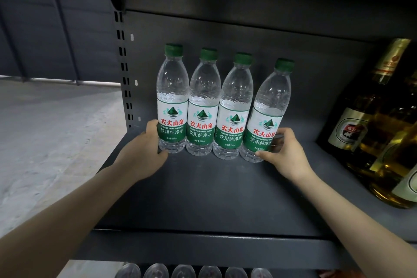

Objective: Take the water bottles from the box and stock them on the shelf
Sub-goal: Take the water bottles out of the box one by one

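Several clear water bottles with green caps and green-and-white labels stand upright in a row on the dark grey shelf (pixel 203 198), touching side by side. My left hand (pixel 146 151) grips the base of the leftmost bottle (pixel 172 101). My right hand (pixel 286 153) grips the base of the rightmost bottle (pixel 268 115). Between them stand two more bottles (pixel 204 106) (pixel 234 110). The box is not in view.
Amber glass bottles (pixel 370 124) with white labels crowd the shelf's right side. A slotted upright post (pixel 124 70) marks the shelf's left end, with grey floor (pixel 49 133) beyond. Clear bottle tops (pixel 182 272) show on the shelf below. Another shelf hangs overhead.
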The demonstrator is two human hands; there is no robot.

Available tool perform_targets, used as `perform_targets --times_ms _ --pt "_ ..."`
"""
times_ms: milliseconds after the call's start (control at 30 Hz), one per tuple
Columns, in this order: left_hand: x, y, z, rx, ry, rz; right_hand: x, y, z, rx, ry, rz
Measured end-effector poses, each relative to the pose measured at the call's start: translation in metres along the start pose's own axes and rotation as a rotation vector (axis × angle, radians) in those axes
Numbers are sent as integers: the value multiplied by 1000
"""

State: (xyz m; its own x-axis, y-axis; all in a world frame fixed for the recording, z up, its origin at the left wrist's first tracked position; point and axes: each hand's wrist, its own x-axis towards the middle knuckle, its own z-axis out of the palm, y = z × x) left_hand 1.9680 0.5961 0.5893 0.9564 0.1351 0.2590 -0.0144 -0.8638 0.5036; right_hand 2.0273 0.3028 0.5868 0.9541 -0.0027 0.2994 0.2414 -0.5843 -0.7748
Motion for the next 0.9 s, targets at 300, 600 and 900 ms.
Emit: perform_targets --times_ms 300,600,900 --pt "4 -2 0 11 -15 21 1 -2 -2 -7 -29 -36" --pt "3 -2 -1 11 -24 23 -2 -5 -2 -12 -38 -29" --pt "-10 12 -2 123 -34 -56 -7 -6 -3 -58 -24 -11"
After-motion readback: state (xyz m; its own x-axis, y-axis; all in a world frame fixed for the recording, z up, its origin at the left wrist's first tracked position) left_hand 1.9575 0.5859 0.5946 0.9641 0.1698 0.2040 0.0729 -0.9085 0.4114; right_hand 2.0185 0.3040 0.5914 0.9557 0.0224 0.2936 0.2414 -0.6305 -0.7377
